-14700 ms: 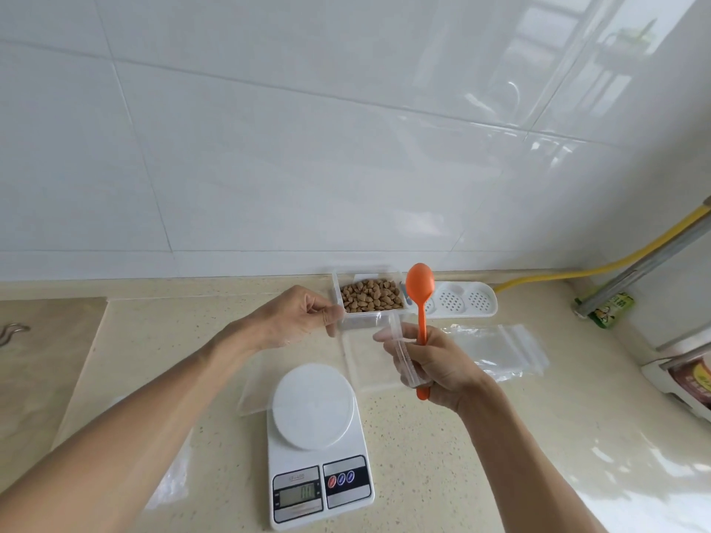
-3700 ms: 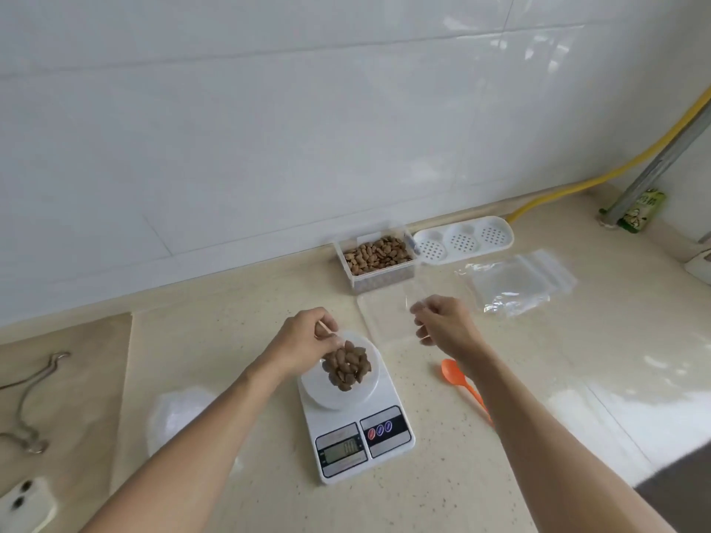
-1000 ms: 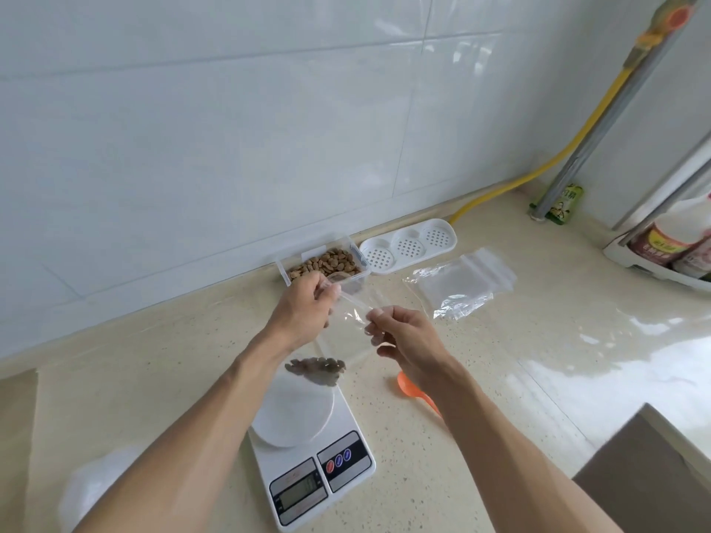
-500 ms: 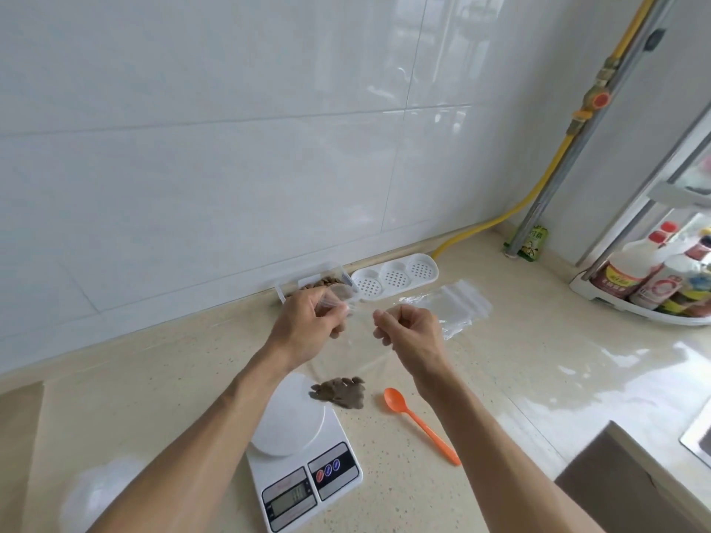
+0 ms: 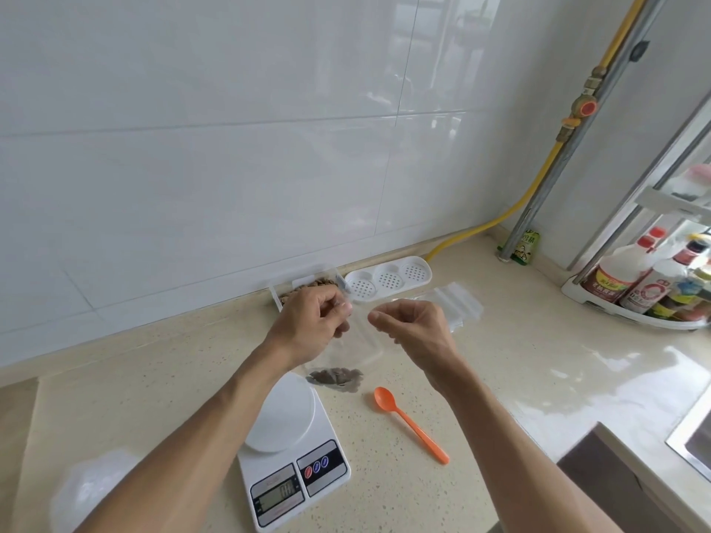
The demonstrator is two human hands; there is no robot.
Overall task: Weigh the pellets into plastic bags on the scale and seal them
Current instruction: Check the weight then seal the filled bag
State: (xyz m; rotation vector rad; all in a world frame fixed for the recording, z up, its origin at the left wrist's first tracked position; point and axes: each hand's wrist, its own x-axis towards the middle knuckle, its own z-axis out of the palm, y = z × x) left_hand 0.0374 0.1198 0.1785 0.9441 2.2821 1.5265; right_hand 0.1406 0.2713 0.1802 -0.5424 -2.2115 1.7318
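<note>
A clear plastic bag (image 5: 359, 342) hangs in the air above the counter, brown pellets (image 5: 335, 378) gathered at its bottom. My left hand (image 5: 311, 325) pinches the bag's top left corner and my right hand (image 5: 413, 327) pinches its top right corner. The white scale (image 5: 284, 444) stands below and to the left, its round platform bare. The clear pellet box (image 5: 304, 290) sits at the wall, mostly hidden behind my left hand. An orange spoon (image 5: 408, 423) lies on the counter right of the scale.
A white perforated lid (image 5: 388, 280) lies next to the box, with a stack of empty bags (image 5: 456, 303) to its right. More plastic (image 5: 92, 486) lies at the front left. Bottles on a rack (image 5: 646, 290) stand far right, beside a yellow hose and pipe (image 5: 538, 194).
The bag with pellets was lifted off the scale and now hangs between both hands. My hands have drawn slightly apart along its top edge. The camera has tilted up and right.
</note>
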